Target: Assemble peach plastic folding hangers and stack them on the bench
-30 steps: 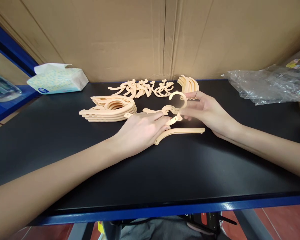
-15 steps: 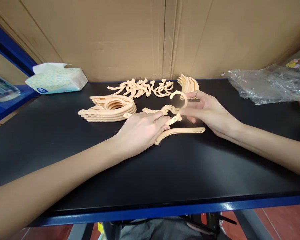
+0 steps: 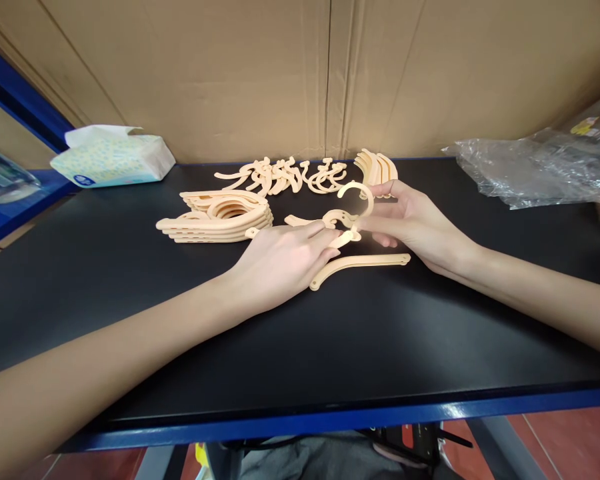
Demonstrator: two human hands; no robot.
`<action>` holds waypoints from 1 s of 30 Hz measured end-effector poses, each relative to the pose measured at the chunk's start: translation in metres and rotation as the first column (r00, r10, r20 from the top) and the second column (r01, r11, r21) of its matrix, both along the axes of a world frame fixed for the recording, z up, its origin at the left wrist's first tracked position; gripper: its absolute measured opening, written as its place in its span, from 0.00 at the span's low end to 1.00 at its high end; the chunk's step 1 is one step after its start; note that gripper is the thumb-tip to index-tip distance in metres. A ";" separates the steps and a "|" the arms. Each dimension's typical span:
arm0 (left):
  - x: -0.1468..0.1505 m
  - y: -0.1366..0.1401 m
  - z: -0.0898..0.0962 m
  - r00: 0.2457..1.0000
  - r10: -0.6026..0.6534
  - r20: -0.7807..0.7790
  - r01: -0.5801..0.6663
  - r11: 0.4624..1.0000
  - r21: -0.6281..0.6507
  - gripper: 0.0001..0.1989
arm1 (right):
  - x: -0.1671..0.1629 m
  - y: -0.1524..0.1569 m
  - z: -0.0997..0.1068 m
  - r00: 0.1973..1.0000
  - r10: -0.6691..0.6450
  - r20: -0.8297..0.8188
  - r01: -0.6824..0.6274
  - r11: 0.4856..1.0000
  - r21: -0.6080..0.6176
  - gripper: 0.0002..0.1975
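Observation:
My left hand (image 3: 287, 263) is closed over a beige plastic hanger arm (image 3: 343, 239), whose two ends show on either side of the fingers. Between thumb and fingers, my right hand (image 3: 414, 217) pinches a curved beige hanger hook (image 3: 367, 195), its open curve pointing left. The hook's base meets the end of the hanger arm; whether they are joined I cannot tell. Behind my left hand lies another hanger piece (image 3: 303, 220), partly covered by the fingers. A loose hanger arm (image 3: 360, 262) rests on the black tabletop in front of my right hand.
Folded hangers are stacked (image 3: 215, 223) at left. Behind them lie several loose hooks (image 3: 280, 177) and a pile of hanger arms (image 3: 377, 167). A tissue pack (image 3: 115, 160) sits at back left, clear plastic bags (image 3: 515, 170) at right. Cardboard (image 3: 230, 80) walls the back.
The hook and the end of the hanger arm have shifted very slightly left. Both hands keep their hold.

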State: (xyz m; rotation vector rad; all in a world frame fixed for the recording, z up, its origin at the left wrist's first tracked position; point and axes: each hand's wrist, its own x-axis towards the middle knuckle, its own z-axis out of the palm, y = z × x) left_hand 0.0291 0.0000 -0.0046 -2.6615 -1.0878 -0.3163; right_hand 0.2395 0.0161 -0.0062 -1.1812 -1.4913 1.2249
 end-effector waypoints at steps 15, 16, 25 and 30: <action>-0.009 -0.001 0.013 0.887 0.195 0.419 0.111 0.790 -0.603 0.13 | 0.007 -0.017 0.004 0.902 -0.015 0.432 -0.212 0.855 0.473 0.12; -0.009 -0.001 0.013 0.866 0.216 0.451 0.156 0.740 -0.654 0.13 | 0.008 -0.018 0.004 0.854 -0.011 0.520 -0.306 0.798 0.519 0.07; -0.008 -0.001 0.020 0.721 0.491 0.488 0.343 0.359 -0.868 0.08 | 0.010 -0.017 0.001 0.587 -0.063 0.807 -0.671 0.519 0.529 0.12; -0.009 -0.001 0.022 0.666 0.561 0.492 0.344 0.354 -0.870 0.11 | 0.006 -0.017 0.001 0.603 -0.048 0.796 -0.666 0.518 0.536 0.11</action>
